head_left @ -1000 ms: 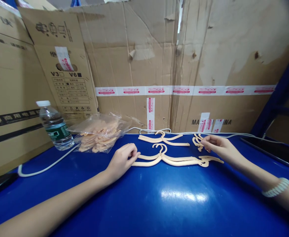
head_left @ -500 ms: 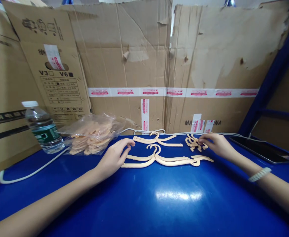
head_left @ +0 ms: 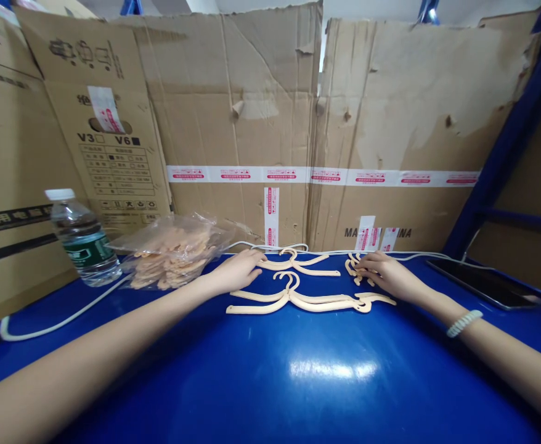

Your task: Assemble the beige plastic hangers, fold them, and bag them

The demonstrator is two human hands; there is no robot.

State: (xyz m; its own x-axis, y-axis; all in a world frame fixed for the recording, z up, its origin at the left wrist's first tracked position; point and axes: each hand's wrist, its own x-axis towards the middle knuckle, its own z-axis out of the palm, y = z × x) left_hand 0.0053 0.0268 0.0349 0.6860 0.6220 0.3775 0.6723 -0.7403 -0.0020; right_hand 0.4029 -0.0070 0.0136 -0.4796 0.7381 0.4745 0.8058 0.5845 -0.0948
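Note:
Two cream plastic hangers lie on the blue table [head_left: 326, 382]. The near hanger [head_left: 298, 301] lies flat between my hands, untouched. My left hand [head_left: 239, 271] reaches to the left end of the far hanger [head_left: 298, 264], fingers stretched out on it. My right hand [head_left: 384, 274] rests fingers-down on a small heap of cream clips [head_left: 357, 269] at the back right. A white bead bracelet [head_left: 463, 322] circles my right wrist.
A clear bag of cream plastic parts [head_left: 173, 251] and a water bottle [head_left: 83, 240] stand at the back left. A white cable [head_left: 62, 320] runs along the back. A dark tablet [head_left: 483, 282] lies at the right. Cardboard walls [head_left: 252, 123] enclose the table.
My left hand left the near hanger's end and moved back to the far hanger. My right hand slid a little left onto the clips. The view shifted slightly.

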